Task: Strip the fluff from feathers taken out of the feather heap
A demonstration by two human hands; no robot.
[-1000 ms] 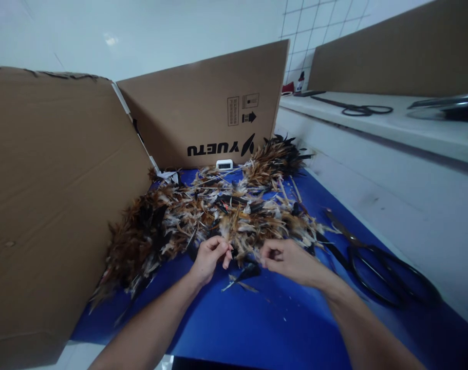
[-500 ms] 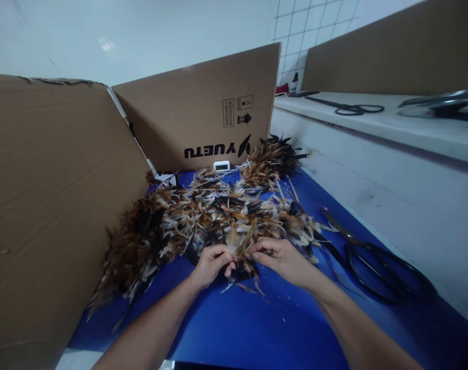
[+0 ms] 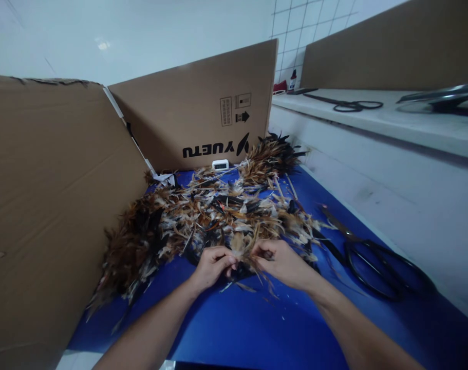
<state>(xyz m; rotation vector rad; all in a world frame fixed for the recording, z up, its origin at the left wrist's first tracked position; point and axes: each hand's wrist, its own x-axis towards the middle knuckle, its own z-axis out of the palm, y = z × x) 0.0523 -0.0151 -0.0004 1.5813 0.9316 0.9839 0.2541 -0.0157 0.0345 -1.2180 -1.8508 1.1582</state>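
Pinching feathers (image 3: 239, 245): left hand (image 3: 213, 265), right hand (image 3: 283, 263); two scissors (image 3: 350, 236).

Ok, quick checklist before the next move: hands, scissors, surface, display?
1. Left hand pinched closed at the near edge of the feathers: ok.
2. Right hand fingertips at the same edge, close to the left: ok.
3. Firm grip on a single feather in each hand: cannot tell, too blurred.
4. Big scissors lying apart from both hands: ok.
5. Blue surface free of loose bits near the hands: not ok.
6. White display readable: cannot tell, too small.
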